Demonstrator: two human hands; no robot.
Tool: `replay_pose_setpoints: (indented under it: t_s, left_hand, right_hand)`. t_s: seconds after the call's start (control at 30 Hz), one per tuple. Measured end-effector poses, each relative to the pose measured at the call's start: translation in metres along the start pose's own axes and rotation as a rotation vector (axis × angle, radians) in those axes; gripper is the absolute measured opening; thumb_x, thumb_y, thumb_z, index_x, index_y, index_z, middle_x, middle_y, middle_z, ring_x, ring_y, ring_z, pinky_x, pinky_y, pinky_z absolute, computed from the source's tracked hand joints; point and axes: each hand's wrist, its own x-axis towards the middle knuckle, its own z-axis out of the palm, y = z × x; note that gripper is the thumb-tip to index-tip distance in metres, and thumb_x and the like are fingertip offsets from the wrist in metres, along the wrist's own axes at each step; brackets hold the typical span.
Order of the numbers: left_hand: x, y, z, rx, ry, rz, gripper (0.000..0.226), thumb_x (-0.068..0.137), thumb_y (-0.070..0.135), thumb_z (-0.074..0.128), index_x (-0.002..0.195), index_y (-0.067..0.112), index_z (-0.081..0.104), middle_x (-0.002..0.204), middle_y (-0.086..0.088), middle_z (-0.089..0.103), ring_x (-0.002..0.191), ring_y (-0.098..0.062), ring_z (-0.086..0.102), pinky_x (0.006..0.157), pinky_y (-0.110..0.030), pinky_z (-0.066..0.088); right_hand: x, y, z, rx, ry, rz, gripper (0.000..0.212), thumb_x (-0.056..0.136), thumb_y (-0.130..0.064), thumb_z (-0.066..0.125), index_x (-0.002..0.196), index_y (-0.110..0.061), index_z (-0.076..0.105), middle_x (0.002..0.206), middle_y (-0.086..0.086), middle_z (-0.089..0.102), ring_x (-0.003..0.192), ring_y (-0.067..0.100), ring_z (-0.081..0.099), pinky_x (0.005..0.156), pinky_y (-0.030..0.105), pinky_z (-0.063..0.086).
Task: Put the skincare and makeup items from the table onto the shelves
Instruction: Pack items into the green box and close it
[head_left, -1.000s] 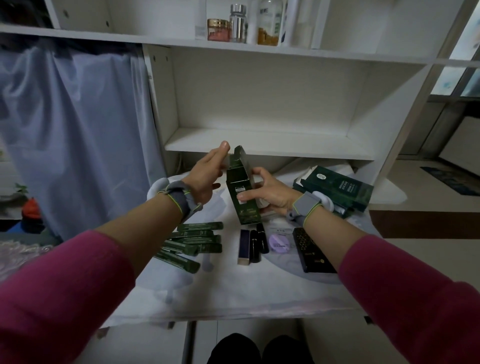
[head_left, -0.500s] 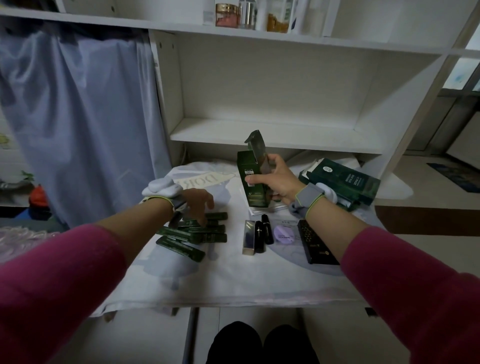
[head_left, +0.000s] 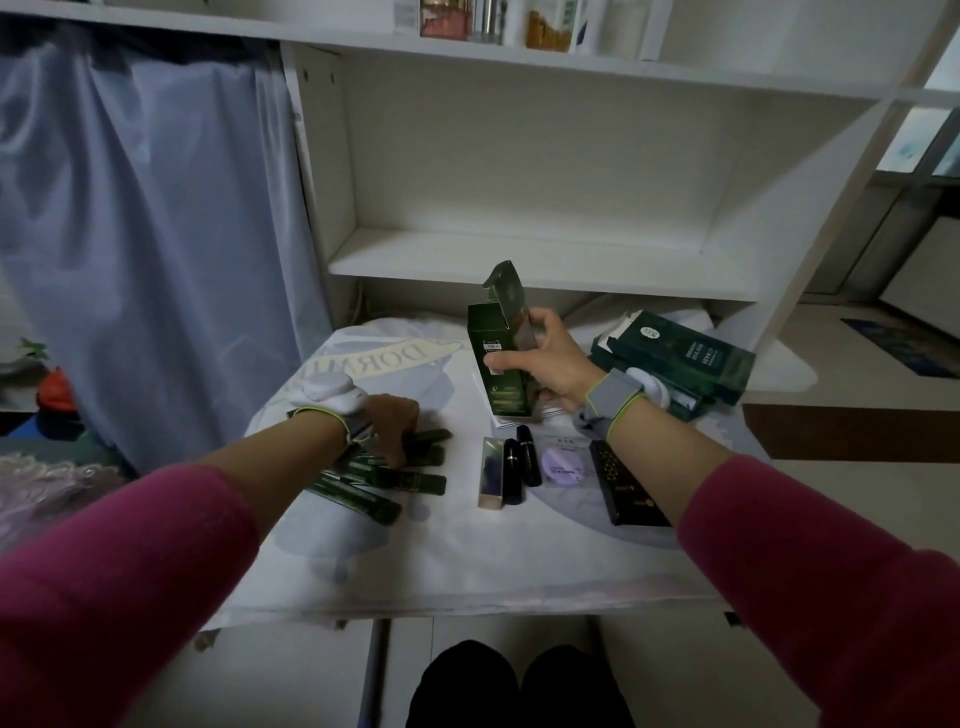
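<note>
My right hand (head_left: 548, 364) grips a tall dark green carton (head_left: 496, 364) with its top flap open, held upright just above the back of the table (head_left: 467, 561). My left hand (head_left: 392, 421) reaches down onto a pile of slim green tubes (head_left: 387, 480), and its fingers curl over the top ones. Between my arms lie a gold box (head_left: 491, 473), two black lipsticks (head_left: 519, 465), a purple puff (head_left: 561, 465) and a long black case (head_left: 626, 483). The white lower shelf (head_left: 519, 260) behind the carton is bare.
Larger dark green boxes (head_left: 685, 358) are stacked at the table's back right. Jars and bottles (head_left: 467, 18) stand on the upper shelf. A blue curtain (head_left: 145, 234) hangs to the left, beside the shelf's side panel. The table's front edge is near my knees.
My left hand let go of the carton's flap and dropped to the green tubes. My right hand kept the carton and raised it slightly.
</note>
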Motion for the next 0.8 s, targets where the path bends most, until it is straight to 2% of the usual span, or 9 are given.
replay_pose_setpoints:
  t_s: [0.07,0.17,0.3,0.4,0.47,0.53,0.63,0.7,0.8]
  left_hand:
    - [0.002,0.001,0.002,0.0,-0.022,-0.003,0.044,0.083,0.02,0.068,0.122,0.003,0.054,0.116,-0.011,0.06,0.093,-0.02,0.052,0.074,-0.026,0.04]
    - [0.004,0.002,0.006,0.018,-0.027,0.001,0.044,0.088,0.025,0.063,0.124,0.002,0.056,0.123,-0.013,0.061,0.104,-0.026,0.058,0.087,-0.032,0.046]
    - [0.008,0.001,0.009,-0.03,-0.003,-0.015,0.039,0.092,0.025,0.057,0.123,0.002,0.057,0.123,-0.015,0.062,0.112,-0.029,0.058,0.089,-0.032,0.044]
    - [0.01,-0.003,0.009,-0.104,0.089,-0.026,0.034,0.097,0.023,0.049,0.123,0.001,0.05,0.125,-0.015,0.056,0.114,-0.031,0.055,0.092,-0.034,0.041]
    - [0.013,-0.009,0.007,-0.189,0.187,-0.058,0.027,0.096,0.024,0.05,0.115,0.005,0.05,0.119,-0.014,0.057,0.105,-0.03,0.055,0.086,-0.032,0.04]
    - [0.015,-0.014,0.002,-0.379,0.281,-0.1,0.019,0.094,0.025,0.054,0.102,0.008,0.05,0.109,-0.013,0.06,0.094,-0.027,0.055,0.083,-0.03,0.041]
    - [0.011,-0.014,-0.009,-0.96,0.334,-0.084,0.009,0.094,0.014,0.056,0.095,0.006,0.054,0.096,-0.017,0.066,0.088,-0.031,0.064,0.084,-0.041,0.054]
    - [0.003,-0.011,-0.019,-1.282,0.347,-0.04,0.008,0.095,0.009,0.055,0.1,0.003,0.053,0.087,-0.015,0.064,0.079,-0.028,0.063,0.076,-0.041,0.055]
    - [-0.003,-0.006,-0.033,-1.5,0.386,0.044,0.006,0.096,0.008,0.054,0.094,0.003,0.051,0.077,-0.012,0.054,0.066,-0.022,0.056,0.061,-0.034,0.052]
  right_hand:
    - [0.0,0.001,0.0,0.009,0.004,0.003,0.086,0.063,-0.014,0.087,0.131,-0.019,0.035,0.121,0.012,0.061,0.108,0.027,0.062,0.093,0.05,0.053]
    - [0.0,0.003,-0.001,0.019,0.01,0.01,0.088,0.063,-0.013,0.088,0.133,-0.018,0.034,0.121,0.014,0.06,0.109,0.028,0.062,0.093,0.051,0.053]
    - [-0.001,0.002,-0.004,0.022,0.019,0.017,0.091,0.063,-0.016,0.088,0.135,-0.018,0.033,0.123,0.012,0.06,0.11,0.027,0.061,0.093,0.05,0.053]
    - [-0.002,0.002,-0.005,0.034,0.025,0.017,0.091,0.06,-0.018,0.089,0.133,-0.019,0.035,0.121,0.012,0.061,0.108,0.026,0.063,0.092,0.051,0.053]
    - [-0.003,0.002,-0.005,0.046,0.025,0.018,0.091,0.058,-0.019,0.09,0.13,-0.02,0.036,0.119,0.012,0.062,0.108,0.027,0.063,0.092,0.052,0.053]
    - [-0.004,0.001,-0.004,0.041,0.031,0.014,0.095,0.049,-0.026,0.091,0.128,-0.022,0.038,0.118,0.011,0.063,0.107,0.027,0.064,0.092,0.052,0.053]
    - [-0.004,-0.001,-0.003,0.025,0.039,0.007,0.104,0.037,-0.037,0.09,0.127,-0.023,0.039,0.118,0.009,0.063,0.106,0.027,0.064,0.092,0.051,0.053]
    - [-0.005,-0.001,-0.003,0.028,0.034,0.009,0.106,0.036,-0.038,0.09,0.128,-0.024,0.038,0.118,0.009,0.063,0.105,0.027,0.065,0.091,0.051,0.053]
    - [-0.008,-0.003,-0.001,0.028,0.001,0.01,0.098,0.045,-0.032,0.091,0.127,-0.025,0.037,0.117,0.009,0.064,0.105,0.028,0.065,0.091,0.053,0.053]
